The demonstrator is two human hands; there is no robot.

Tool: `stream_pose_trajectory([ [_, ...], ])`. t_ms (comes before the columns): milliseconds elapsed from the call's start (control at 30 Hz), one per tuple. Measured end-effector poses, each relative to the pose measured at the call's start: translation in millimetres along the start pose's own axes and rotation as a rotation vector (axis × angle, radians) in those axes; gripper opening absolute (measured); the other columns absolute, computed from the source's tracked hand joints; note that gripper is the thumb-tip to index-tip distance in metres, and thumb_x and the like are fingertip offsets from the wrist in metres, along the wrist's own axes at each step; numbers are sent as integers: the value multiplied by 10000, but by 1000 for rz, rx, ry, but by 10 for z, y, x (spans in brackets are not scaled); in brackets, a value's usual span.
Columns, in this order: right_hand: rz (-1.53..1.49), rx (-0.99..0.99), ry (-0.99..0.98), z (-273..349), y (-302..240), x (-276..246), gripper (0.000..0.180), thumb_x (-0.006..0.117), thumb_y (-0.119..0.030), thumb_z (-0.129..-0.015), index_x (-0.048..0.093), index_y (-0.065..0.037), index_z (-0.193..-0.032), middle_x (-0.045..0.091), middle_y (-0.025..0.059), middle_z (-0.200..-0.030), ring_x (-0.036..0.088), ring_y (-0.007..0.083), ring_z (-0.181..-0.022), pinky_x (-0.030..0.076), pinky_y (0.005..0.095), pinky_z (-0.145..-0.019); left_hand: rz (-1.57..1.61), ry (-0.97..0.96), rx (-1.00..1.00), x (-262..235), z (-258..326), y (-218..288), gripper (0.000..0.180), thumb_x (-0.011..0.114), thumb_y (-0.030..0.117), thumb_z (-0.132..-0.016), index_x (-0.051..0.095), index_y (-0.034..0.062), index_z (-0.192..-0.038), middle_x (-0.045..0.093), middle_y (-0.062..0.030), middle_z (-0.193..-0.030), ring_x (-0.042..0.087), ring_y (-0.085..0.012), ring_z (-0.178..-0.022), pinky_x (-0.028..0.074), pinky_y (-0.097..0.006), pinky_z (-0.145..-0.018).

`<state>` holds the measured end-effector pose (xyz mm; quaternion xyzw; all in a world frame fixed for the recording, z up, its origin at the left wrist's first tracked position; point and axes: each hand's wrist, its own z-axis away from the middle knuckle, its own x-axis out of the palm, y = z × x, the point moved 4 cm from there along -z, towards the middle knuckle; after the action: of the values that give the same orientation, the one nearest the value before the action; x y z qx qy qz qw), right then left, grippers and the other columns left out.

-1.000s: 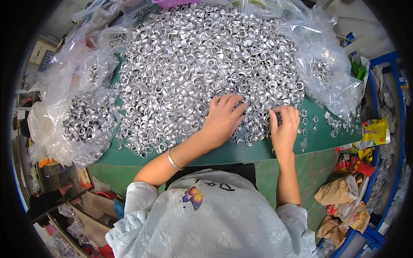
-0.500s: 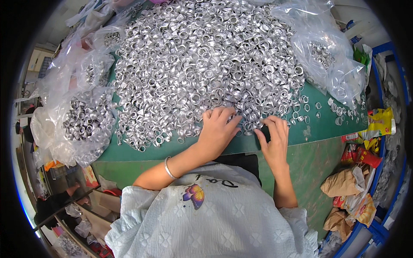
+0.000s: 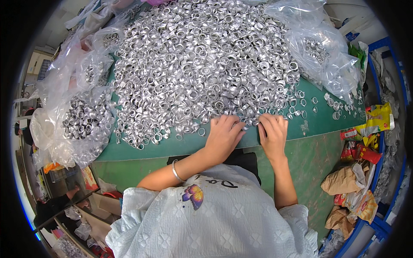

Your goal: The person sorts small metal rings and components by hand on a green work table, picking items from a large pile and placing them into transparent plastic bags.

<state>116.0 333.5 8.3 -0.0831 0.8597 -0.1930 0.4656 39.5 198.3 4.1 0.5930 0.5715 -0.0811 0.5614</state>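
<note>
A broad heap of silver metal rings (image 3: 193, 64) covers the green tabletop (image 3: 129, 154). At its near edge, my left hand (image 3: 223, 135) is bent with the fingers curled and the thumb drawn in. A silver ring (image 3: 245, 127) shows at the tips of its thumb and forefinger. Close by on the right, my right hand (image 3: 273, 135) has its thumb and fingertips brought together against the rings. What it pinches, if anything, is hidden. A gap of a few finger widths separates the two hands. A silver bangle (image 3: 175, 170) circles my left wrist.
Clear plastic bags of rings lie at the left (image 3: 86, 124) and far right (image 3: 316, 49). Loose rings (image 3: 335, 115) are scattered on the right side. Beyond the table's right edge stand a blue rack (image 3: 378, 150), yellow packets (image 3: 378, 120) and a brown paper bag (image 3: 344, 179).
Both hands have drawn back slightly toward me. My right hand's thumb and fingers have come closer together. My left hand has moved slightly right.
</note>
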Motion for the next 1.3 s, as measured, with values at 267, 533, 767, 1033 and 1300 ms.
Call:
stream_pose_trajectory([
  [267, -789, 624, 260, 196, 217, -7, 136, 586, 38, -781, 590, 24, -916, 606, 100, -781, 547, 168, -618, 424, 263, -538, 343, 44, -63, -36, -41, 13, 416, 680, 48, -704, 535, 47, -1094, 512, -73, -906, 496, -221, -805, 397, -313, -697],
  [533, -1917, 1094, -174, 324, -165, 177, 147, 529, -39, -855, 574, 15, -984, 614, 96, -884, 607, 155, -816, 479, 214, -645, 837, -213, -220, -72, -55, 166, 435, 698, 9, -704, 571, 39, -1119, 490, -25, -841, 441, -96, -671, 396, -226, -605],
  [767, -1271, 935, -149, 305, -125, -4, 120, 586, -49, -833, 603, 13, -934, 597, 58, -812, 575, 107, -690, 437, 209, -515, 1343, -154, -489, 6, 84, 38, 213, 604, 43, -815, 592, -12, -1020, 516, -13, -825, 499, -95, -703, 407, -207, -619],
  [1033, -131, 427, -29, 68, -205, 74, 100, 682, -88, -726, 597, -42, -751, 539, 65, -684, 537, 237, -535, 392, 329, -472, 1705, -473, -826, 115, 346, -117, 249, 464, 216, -928, 546, -12, -987, 571, -86, -896, 551, -118, -723, 457, -239, -612],
  [1300, -1533, 1107, -97, 349, 103, 164, 144, 542, -146, -879, 563, -22, -810, 544, 13, -678, 388, 72, -468, 261, 185, -391, 1693, -290, -898, 59, 230, -23, 246, 486, 127, -895, 499, 18, -1115, 506, -24, -810, 461, -82, -689, 387, -216, -598],
])
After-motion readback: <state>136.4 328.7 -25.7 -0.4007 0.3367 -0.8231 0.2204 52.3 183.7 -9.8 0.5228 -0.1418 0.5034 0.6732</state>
